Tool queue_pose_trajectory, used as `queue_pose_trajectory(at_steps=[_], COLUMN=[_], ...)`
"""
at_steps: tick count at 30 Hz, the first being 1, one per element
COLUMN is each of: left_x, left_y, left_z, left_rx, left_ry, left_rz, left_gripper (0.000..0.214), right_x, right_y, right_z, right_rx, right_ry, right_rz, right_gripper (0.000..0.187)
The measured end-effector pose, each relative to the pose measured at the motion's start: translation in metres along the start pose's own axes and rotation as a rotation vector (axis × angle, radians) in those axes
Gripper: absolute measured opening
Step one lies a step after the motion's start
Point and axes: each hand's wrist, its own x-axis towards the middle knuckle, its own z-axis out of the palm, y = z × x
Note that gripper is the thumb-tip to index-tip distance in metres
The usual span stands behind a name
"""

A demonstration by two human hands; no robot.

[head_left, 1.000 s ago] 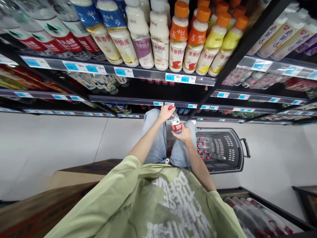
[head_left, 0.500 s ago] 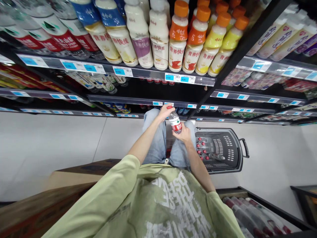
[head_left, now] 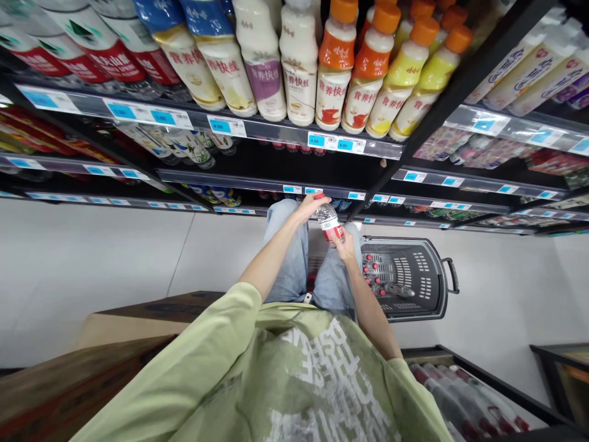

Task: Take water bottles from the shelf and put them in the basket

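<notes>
A clear water bottle (head_left: 328, 221) with a red and white label and a red cap is held tilted above my knees. My left hand (head_left: 309, 207) is closed around its capped top. Lower down, my right hand (head_left: 346, 247) grips the bottle near its base, with the thumb against the label. To the right of my leg stands a dark grey shopping basket (head_left: 435, 282). Several red-capped bottles (head_left: 375, 276) stand upright inside it, and one clear bottle (head_left: 401, 290) lies on its side there.
Ahead is a shelf (head_left: 276, 126) with several milk-drink bottles (head_left: 299, 67) along its front edge. Large water bottles (head_left: 101, 49) stand at its left. Cardboard boxes (head_left: 138, 337) are behind me on the left. A rack of bottles (head_left: 464, 393) is at the lower right.
The bottle has turned in my hands, so a different side of its label faces up. My right hand has shifted slightly right. The view has moved a little.
</notes>
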Motion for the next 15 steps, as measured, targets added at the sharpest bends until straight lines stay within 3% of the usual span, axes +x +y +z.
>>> queue_pose_trajectory(at_steps=[4, 15], left_x=[0.001, 0.005], left_y=[-0.003, -0.012], left_z=[0.000, -0.002], left_rx=[0.022, 0.124], left_ry=[0.035, 0.097], left_rz=[0.008, 0.070], left_gripper=[0.037, 0.030], right_x=[0.004, 0.006], right_y=[0.004, 0.001], right_z=[0.000, -0.006], right_rx=[0.101, 0.079], right_ry=[0.052, 0.049], right_rz=[0.080, 0.072], right_gripper=[0.049, 0.052])
